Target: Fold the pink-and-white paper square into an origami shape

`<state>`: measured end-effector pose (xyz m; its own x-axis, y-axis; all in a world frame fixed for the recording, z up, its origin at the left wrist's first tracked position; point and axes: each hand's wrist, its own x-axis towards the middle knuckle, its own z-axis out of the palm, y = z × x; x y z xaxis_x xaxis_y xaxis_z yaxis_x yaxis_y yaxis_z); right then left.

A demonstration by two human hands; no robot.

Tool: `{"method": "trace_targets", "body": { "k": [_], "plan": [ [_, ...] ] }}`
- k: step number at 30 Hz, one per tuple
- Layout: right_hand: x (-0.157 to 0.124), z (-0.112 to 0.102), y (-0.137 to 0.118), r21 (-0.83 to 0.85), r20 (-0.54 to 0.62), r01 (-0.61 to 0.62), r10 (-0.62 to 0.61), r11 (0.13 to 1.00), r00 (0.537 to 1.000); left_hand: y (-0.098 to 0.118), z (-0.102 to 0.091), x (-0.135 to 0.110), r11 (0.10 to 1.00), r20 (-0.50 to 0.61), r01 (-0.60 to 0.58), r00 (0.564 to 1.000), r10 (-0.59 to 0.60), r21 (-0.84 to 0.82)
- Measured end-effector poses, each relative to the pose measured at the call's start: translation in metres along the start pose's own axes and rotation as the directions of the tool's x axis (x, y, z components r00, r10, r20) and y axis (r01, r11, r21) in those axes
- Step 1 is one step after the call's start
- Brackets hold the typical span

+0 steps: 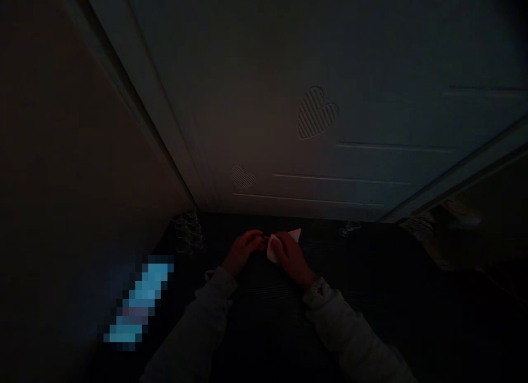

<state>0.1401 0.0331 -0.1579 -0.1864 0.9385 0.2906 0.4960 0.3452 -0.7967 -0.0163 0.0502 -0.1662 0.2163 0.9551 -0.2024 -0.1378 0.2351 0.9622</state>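
In the dim light, my right hand is closed on a white cloth or tissue, whose corners stick out on both sides of the fingers. My left hand is close beside it, its fingers curled in a pinch. A thin, pale bit shows between the left fingertips and the cloth, too small and dark to name. Both hands are over a dark tabletop.
Several clear glass pieces stand grouped at the table's back left. Another small group of glassware is at the back right. A glowing, pixelated screen lies at left. A white panel with heart patterns rises behind.
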Motion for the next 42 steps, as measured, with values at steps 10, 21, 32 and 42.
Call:
{"method": "trace_targets", "body": {
  "k": [10,21,32,42],
  "plan": [
    [0.0012,0.0007,-0.0017,-0.067,0.018,0.035,-0.034,0.997,0.999,-0.0004,-0.0005,-0.0004,1.0,-0.013,-0.005,1.0,0.005,-0.026],
    [0.0015,0.0023,0.0005,-0.097,0.027,0.003,0.0,0.995,1.0,-0.0001,-0.0002,-0.0008,1.0,-0.002,-0.009,1.0,0.009,0.018],
    [0.0024,0.0028,0.0037,-0.091,0.03,-0.033,0.036,0.995,0.999,-0.0006,-0.0001,-0.0004,1.0,0.02,-0.022,1.0,0.022,-0.001],
    [0.003,0.0025,0.0009,-0.067,0.026,-0.031,0.033,0.997,0.999,-0.0011,-0.0002,-0.0004,0.999,0.044,-0.035,0.998,0.034,0.023]
  ]
}}
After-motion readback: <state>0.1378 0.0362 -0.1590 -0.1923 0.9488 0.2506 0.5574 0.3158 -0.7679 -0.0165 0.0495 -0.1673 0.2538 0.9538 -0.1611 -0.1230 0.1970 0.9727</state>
